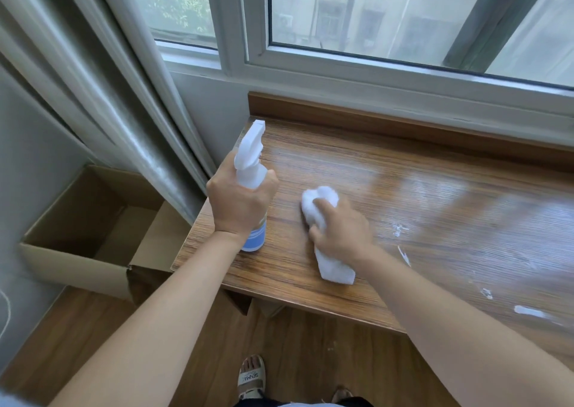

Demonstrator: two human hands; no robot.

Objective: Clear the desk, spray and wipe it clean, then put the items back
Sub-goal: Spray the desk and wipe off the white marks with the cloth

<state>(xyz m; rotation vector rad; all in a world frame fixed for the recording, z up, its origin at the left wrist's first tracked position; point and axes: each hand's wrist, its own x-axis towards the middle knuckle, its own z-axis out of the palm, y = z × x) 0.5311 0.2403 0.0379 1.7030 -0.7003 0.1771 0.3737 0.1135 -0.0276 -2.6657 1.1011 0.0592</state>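
head view, looking down on the wooden desk [403,195] under the window [388,18], and the left hand [239,201] is wrapped tight round the neck of a white spray bottle [251,170], nozzle pointing away toward the glass, blue-striped base resting on the desktop below the wrist; just to the right of that grip, the right hand [341,229] has its fingers curled over a crumpled white cloth [326,235], pressing it onto the wood, one end of the cloth poking out beyond the fingertips, the other trailing back under the palm; white flecks [403,251] lie on the desk further right of the cloth hand; left of the bottle hand, an open cardboard box [77,235] sits on the floor beside the grey curtain [108,96]
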